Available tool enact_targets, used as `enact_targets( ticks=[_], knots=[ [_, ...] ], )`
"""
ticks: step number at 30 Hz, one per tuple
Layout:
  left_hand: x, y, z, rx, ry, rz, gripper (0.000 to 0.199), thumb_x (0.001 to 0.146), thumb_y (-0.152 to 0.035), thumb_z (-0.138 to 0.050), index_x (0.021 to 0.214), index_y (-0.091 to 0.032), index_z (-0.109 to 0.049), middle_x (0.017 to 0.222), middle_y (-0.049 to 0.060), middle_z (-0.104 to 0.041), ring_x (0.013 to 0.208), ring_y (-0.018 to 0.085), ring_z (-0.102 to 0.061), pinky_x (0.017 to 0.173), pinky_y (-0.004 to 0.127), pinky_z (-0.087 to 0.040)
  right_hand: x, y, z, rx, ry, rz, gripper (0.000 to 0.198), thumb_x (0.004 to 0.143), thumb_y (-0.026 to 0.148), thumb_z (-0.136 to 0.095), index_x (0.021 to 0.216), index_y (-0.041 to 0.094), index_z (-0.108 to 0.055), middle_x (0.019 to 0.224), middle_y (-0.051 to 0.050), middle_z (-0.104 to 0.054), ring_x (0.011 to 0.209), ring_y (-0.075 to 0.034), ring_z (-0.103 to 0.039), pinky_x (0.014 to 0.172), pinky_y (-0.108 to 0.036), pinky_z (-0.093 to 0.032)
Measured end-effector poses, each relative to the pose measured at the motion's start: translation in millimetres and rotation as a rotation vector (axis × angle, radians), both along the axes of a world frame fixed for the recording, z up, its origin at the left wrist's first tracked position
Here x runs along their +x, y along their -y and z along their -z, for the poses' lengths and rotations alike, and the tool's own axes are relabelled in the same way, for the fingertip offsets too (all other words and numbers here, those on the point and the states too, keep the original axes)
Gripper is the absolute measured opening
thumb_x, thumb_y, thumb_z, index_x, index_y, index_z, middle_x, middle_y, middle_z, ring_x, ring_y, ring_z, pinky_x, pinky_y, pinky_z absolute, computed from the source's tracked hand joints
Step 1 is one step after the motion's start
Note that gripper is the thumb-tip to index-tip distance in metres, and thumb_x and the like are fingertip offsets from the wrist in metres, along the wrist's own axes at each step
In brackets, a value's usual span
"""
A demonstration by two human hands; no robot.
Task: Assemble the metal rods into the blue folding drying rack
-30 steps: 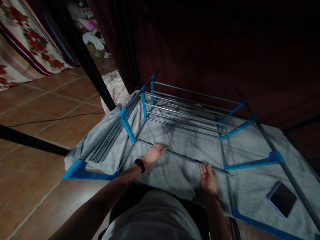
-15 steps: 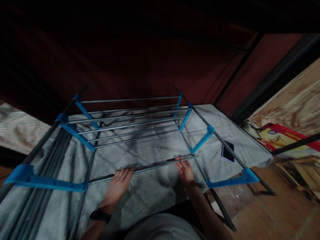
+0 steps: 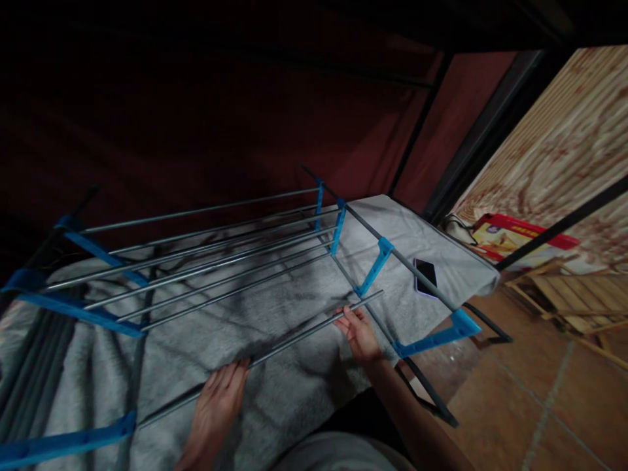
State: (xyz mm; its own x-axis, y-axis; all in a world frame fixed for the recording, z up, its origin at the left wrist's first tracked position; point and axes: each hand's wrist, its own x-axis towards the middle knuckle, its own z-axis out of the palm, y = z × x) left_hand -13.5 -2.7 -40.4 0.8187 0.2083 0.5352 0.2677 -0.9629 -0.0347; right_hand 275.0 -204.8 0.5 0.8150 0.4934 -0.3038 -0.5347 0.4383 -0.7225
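Both hands are on a thin grey metal rod [image 3: 294, 340] that slants across the front of a shoe-rack-like frame of grey tubes and blue plastic brackets. My left hand [image 3: 220, 400] is closed over the rod left of its middle, back of the hand up. Nearer the free right end, my right hand [image 3: 359, 332] pinches the rod between thumb and fingers. The rod's left end meets the front left blue bracket [image 3: 73, 439]. Its right end stands free above the right side, close to a blue bracket [image 3: 375, 268]. Several rods [image 3: 220, 255] span the frame farther back.
A grey blanket [image 3: 289, 399] lies under the frame. A phone [image 3: 426, 277] rests on it at the right. Several loose grey tubes [image 3: 36, 373] lie at the left. Beyond the edge are a red and yellow box [image 3: 515, 239], a wooden crate [image 3: 579, 294] and the tiled floor [image 3: 520, 386].
The view has turned to the right, so the frame appears farther left and tilted. Both hands keep their hold on the rod, which slants more steeply in view.
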Motion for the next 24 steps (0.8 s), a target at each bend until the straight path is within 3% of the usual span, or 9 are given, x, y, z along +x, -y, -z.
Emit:
enact_targets(
  ticks=[5, 11, 16, 24],
  knots=[
    [-10.4, 5.2, -3.2, -0.028, 0.012, 0.013, 0.025, 0.105, -0.023, -0.048, 0.115, -0.018, -0.07, 0.09, 0.007, -0.078, 0.08, 0.022, -0.074, 0.081, 0.035, -0.054, 8.9, 4.8, -6.2, 0.034, -0.006, 0.048, 0.038, 0.069, 0.036, -0.094, 0.096, 0.026, -0.069, 0.09, 0.0, -0.079, 0.087, -0.019, -0.076, 0.085, -0.034, -0.063],
    [-21.8, 9.8, -5.2, -0.111, 0.036, -0.002, 0.024, 0.103, -0.028, -0.054, 0.123, -0.023, -0.067, 0.1, 0.006, -0.081, 0.085, 0.022, -0.077, 0.079, 0.034, -0.06, 16.4, 6.1, -4.2, 0.021, 0.014, 0.078, 0.039, 0.071, 0.037, -0.095, 0.094, 0.023, -0.068, 0.09, -0.003, -0.077, 0.086, -0.02, -0.075, 0.084, -0.034, -0.062],
    [-26.5, 13.0, 6.0, -0.149, 0.019, -0.038, 0.021, 0.103, -0.026, -0.055, 0.118, -0.023, -0.068, 0.097, 0.007, -0.08, 0.083, 0.024, -0.078, 0.074, 0.036, -0.062, 17.1, 1.4, -5.1, 0.004, 0.013, 0.054, 0.041, 0.068, 0.043, -0.099, 0.086, 0.024, -0.068, 0.087, -0.002, -0.075, 0.083, -0.02, -0.073, 0.08, -0.035, -0.061],
    [-31.3, 15.8, 13.7, -0.043, 0.107, -0.002, 0.026, 0.103, -0.026, -0.056, 0.125, -0.016, -0.067, 0.1, 0.011, -0.08, 0.083, 0.025, -0.078, 0.074, 0.038, -0.062, 20.7, -13.0, -7.8, -0.011, -0.002, 0.067, 0.049, 0.063, 0.047, -0.1, 0.07, 0.025, -0.057, 0.074, 0.004, -0.07, 0.073, -0.013, -0.068, 0.071, -0.025, -0.058]
  ],
)
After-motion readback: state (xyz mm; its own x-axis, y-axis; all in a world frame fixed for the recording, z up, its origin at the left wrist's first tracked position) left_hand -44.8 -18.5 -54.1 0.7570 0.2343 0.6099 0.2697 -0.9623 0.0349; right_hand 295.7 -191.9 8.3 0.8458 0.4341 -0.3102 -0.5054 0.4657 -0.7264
